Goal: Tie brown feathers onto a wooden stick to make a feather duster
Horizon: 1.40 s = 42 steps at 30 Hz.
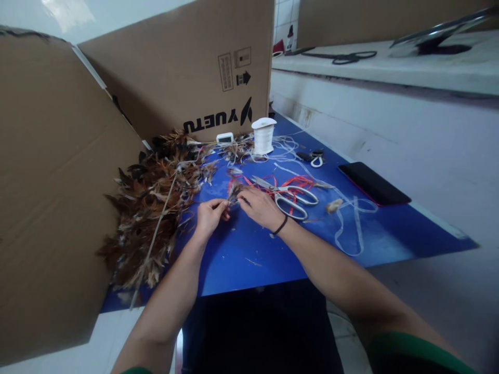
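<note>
Both hands meet over the blue table top (249,249). My left hand (209,216) is pinched shut on the stems of a small bunch of brown feathers (233,190). My right hand (260,206), with a black band on the wrist, has its fingers closed on the same bunch from the right. A big pile of brown feathers (156,208) lies to the left of the hands. White-handled scissors (288,198) lie just right of my right hand, on red cord (297,183).
Cardboard box walls (58,182) stand at the left and back. A white thread spool (263,136), a small white timer (225,137), loose white tape (351,218), a black clip (312,156) and a dark phone (373,184) lie on the table. Black scissors (343,57) rest on the ledge.
</note>
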{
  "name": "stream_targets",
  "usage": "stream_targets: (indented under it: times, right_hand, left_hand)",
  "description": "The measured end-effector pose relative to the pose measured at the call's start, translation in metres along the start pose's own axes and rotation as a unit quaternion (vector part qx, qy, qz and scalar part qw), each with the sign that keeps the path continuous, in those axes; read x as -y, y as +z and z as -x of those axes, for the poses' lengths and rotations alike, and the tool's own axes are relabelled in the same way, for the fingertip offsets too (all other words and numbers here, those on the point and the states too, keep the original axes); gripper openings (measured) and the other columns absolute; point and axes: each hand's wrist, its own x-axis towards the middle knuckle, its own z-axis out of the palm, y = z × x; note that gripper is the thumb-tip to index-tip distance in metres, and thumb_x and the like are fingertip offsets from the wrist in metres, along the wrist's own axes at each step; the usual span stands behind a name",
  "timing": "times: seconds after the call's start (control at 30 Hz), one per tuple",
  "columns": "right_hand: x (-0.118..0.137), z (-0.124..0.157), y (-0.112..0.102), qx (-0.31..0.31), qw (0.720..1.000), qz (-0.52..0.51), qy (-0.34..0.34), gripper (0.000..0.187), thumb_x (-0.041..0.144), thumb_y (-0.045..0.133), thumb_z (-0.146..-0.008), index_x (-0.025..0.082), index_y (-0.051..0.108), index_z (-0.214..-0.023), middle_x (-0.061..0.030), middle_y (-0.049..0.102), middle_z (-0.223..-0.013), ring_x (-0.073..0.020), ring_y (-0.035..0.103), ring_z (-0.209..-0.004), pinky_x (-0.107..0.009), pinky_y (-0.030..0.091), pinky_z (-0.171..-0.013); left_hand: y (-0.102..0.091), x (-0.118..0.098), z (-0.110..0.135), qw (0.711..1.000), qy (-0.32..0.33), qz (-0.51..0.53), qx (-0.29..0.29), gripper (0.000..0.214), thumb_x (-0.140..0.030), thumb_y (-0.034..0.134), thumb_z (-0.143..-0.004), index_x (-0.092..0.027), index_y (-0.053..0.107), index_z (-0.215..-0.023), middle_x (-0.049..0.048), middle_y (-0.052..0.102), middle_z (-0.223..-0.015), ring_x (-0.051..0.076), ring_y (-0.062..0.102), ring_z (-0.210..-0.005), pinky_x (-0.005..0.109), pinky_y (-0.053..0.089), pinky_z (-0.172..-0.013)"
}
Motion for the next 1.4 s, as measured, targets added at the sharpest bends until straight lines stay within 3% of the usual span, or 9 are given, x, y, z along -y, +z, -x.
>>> stream_targets:
  times: [0.3, 0.6, 1.0, 1.17, 1.27, 1.4]
  right_hand:
    - [-0.003, 0.000, 0.007, -0.008, 0.999, -0.039, 0.034, 0.016, 0.018, 0.045, -0.086, 0.017, 0.060, -0.079, -0.0064, 0.062, -0.085, -0.0159, 0.057, -0.079, -0.029, 0.042, -0.075]
    - [-0.008, 0.000, 0.005, -0.008, 0.994, -0.101, 0.050, 0.006, 0.020, 0.055, -0.082, 0.018, 0.059, -0.085, -0.0033, 0.062, -0.083, -0.0141, 0.056, -0.076, -0.027, 0.042, -0.072]
    - [-0.021, -0.001, 0.007, 0.002, 0.986, -0.135, 0.096, 0.011, 0.021, 0.052, -0.078, 0.019, 0.062, -0.079, -0.0005, 0.064, -0.072, -0.0138, 0.058, -0.065, -0.027, 0.045, -0.065]
    - [-0.023, 0.003, 0.009, 0.048, 0.995, -0.082, 0.007, 0.009, 0.022, 0.058, -0.076, 0.019, 0.065, -0.081, -0.0039, 0.066, -0.081, -0.0176, 0.059, -0.077, -0.034, 0.046, -0.074]
    - [-0.020, 0.003, 0.009, 0.010, 0.998, -0.053, -0.033, 0.016, 0.030, 0.066, -0.072, 0.019, 0.067, -0.084, -0.0070, 0.066, -0.088, -0.0218, 0.058, -0.087, -0.040, 0.045, -0.082]
    - [-0.014, 0.001, 0.004, -0.037, 0.997, -0.067, -0.014, 0.018, 0.035, 0.064, -0.075, 0.020, 0.067, -0.084, -0.0066, 0.067, -0.088, -0.0216, 0.059, -0.088, -0.041, 0.045, -0.084]
  left_hand:
    - [0.002, 0.000, 0.002, 1.000, -0.006, -0.009, 0.014, 0.026, -0.038, 0.066, -0.070, -0.012, 0.067, -0.069, 0.0018, 0.061, -0.054, 0.012, 0.055, -0.041, 0.024, 0.046, -0.042]
    - [0.001, 0.002, 0.000, 0.997, -0.038, 0.046, 0.039, 0.027, -0.038, 0.068, -0.068, -0.011, 0.065, -0.066, 0.0015, 0.060, -0.051, 0.009, 0.051, -0.039, 0.022, 0.043, -0.042]
    - [-0.007, 0.009, -0.007, 0.975, -0.086, 0.205, -0.026, 0.029, -0.035, 0.075, -0.061, -0.008, 0.065, -0.066, 0.0026, 0.060, -0.053, 0.006, 0.049, -0.042, 0.018, 0.040, -0.043]
    - [-0.006, 0.009, -0.004, 0.957, -0.099, 0.268, -0.041, 0.031, -0.035, 0.077, -0.056, -0.008, 0.065, -0.066, 0.0025, 0.060, -0.055, 0.005, 0.047, -0.042, 0.018, 0.038, -0.043]
    - [-0.006, 0.007, -0.002, 0.956, -0.084, 0.279, -0.044, 0.031, -0.036, 0.076, -0.057, -0.009, 0.065, -0.066, 0.0026, 0.060, -0.056, 0.005, 0.047, -0.043, 0.019, 0.037, -0.043]
    - [-0.006, 0.006, 0.000, 0.961, -0.065, 0.265, -0.044, 0.030, -0.037, 0.075, -0.060, -0.009, 0.064, -0.065, 0.0021, 0.059, -0.054, 0.005, 0.047, -0.042, 0.019, 0.037, -0.043]
